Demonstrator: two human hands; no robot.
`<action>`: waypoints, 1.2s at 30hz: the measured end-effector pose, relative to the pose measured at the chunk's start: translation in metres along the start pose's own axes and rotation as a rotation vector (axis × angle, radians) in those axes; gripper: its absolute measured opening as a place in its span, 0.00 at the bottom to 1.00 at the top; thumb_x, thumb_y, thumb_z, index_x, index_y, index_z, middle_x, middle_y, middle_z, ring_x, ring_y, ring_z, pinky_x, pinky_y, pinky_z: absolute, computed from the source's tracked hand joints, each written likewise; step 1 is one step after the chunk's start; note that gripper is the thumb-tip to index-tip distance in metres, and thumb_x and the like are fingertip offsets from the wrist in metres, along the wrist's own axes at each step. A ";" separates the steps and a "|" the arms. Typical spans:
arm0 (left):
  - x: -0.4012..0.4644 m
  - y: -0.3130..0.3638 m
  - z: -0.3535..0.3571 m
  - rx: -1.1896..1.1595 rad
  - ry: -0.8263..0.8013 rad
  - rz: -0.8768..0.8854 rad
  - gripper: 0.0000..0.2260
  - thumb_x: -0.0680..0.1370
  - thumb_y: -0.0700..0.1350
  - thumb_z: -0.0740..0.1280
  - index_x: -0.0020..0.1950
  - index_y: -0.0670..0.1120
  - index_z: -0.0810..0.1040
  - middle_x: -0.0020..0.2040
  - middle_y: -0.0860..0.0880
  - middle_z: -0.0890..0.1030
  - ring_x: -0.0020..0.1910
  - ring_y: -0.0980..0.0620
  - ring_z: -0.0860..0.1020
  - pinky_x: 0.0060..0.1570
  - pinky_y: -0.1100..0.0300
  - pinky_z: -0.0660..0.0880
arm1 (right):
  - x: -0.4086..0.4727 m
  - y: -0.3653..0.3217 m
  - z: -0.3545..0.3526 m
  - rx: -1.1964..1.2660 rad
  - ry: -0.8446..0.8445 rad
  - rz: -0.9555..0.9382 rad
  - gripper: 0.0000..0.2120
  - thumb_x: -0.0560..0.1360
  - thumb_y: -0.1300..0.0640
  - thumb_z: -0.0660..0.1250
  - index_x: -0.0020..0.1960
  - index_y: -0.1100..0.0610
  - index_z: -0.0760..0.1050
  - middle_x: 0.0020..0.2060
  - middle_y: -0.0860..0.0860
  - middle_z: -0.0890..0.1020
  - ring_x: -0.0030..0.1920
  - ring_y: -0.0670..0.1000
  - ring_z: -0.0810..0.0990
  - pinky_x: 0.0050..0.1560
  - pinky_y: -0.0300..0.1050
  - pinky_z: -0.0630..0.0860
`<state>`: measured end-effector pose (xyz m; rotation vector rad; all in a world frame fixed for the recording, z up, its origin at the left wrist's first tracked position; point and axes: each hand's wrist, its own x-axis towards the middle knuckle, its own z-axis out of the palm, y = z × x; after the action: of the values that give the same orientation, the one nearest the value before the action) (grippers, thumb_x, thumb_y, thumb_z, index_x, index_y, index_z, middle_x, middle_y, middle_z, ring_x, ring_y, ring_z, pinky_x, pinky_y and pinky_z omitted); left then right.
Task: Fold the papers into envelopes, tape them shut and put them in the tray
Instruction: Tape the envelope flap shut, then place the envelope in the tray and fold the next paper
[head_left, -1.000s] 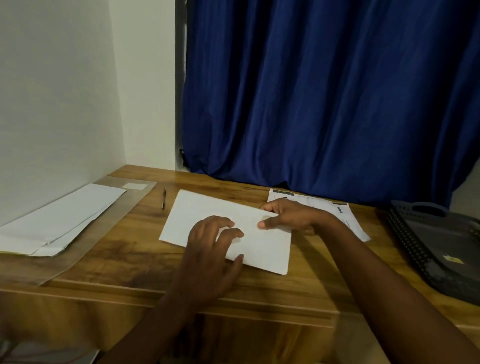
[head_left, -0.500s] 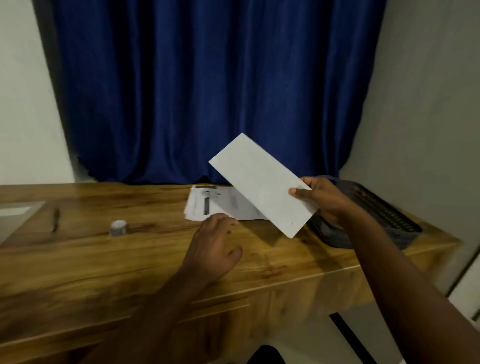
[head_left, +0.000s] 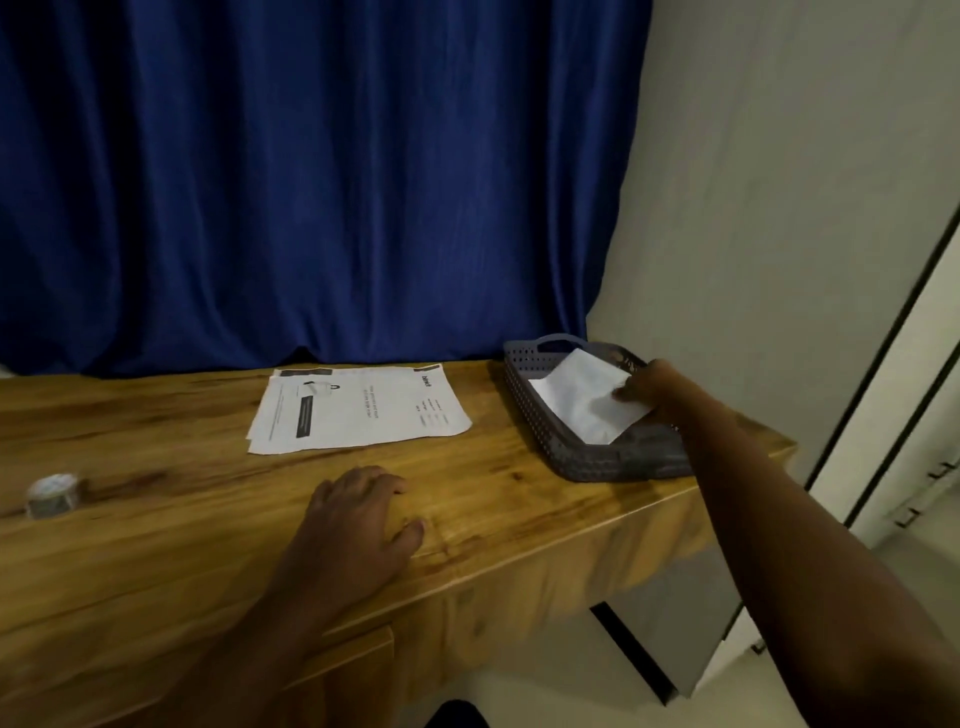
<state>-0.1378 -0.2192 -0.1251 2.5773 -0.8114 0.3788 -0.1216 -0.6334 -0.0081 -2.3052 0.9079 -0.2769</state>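
A white folded envelope (head_left: 582, 400) lies tilted inside the dark grey perforated tray (head_left: 597, 462) at the desk's right end. My right hand (head_left: 652, 392) reaches over the tray and still pinches the envelope's right edge. My left hand (head_left: 358, 514) rests flat on the wooden desk near its front edge, fingers spread, holding nothing. Printed sheets (head_left: 358, 408) lie stacked at the back middle of the desk. A small roll of tape (head_left: 54, 496) stands at the left.
A blue curtain (head_left: 311, 182) hangs behind the desk. The desk's right edge (head_left: 727, 483) drops off just past the tray, with a pale wall and a door frame beyond. Bare wood lies between my left hand and the tape roll.
My right hand lifted the envelope off the desk, carried it right and lowered it into the tray. My view swung right. My left hand let go and settled on the desk.
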 end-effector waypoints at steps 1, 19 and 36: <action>0.000 0.001 0.000 -0.001 0.004 -0.004 0.23 0.79 0.63 0.63 0.71 0.54 0.73 0.73 0.53 0.72 0.72 0.53 0.68 0.75 0.51 0.62 | 0.005 0.002 0.003 -0.033 -0.033 0.029 0.31 0.78 0.57 0.74 0.74 0.68 0.66 0.68 0.66 0.74 0.65 0.66 0.77 0.60 0.60 0.79; 0.002 -0.004 0.005 0.000 0.037 0.019 0.25 0.77 0.66 0.60 0.69 0.55 0.75 0.70 0.53 0.74 0.70 0.53 0.70 0.74 0.50 0.64 | -0.013 -0.037 0.006 -0.392 0.097 -0.219 0.17 0.80 0.53 0.68 0.65 0.62 0.77 0.59 0.61 0.82 0.59 0.61 0.80 0.57 0.51 0.75; -0.038 -0.068 -0.067 -0.382 0.047 -0.207 0.11 0.77 0.52 0.73 0.59 0.59 0.80 0.58 0.65 0.80 0.58 0.68 0.76 0.64 0.61 0.75 | -0.140 -0.149 0.257 -0.257 -0.246 -0.840 0.36 0.79 0.34 0.61 0.82 0.45 0.57 0.83 0.48 0.56 0.83 0.54 0.51 0.80 0.62 0.48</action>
<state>-0.1362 -0.1192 -0.1009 2.2567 -0.5330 0.1981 -0.0406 -0.3313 -0.1077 -2.7734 -0.1991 -0.2179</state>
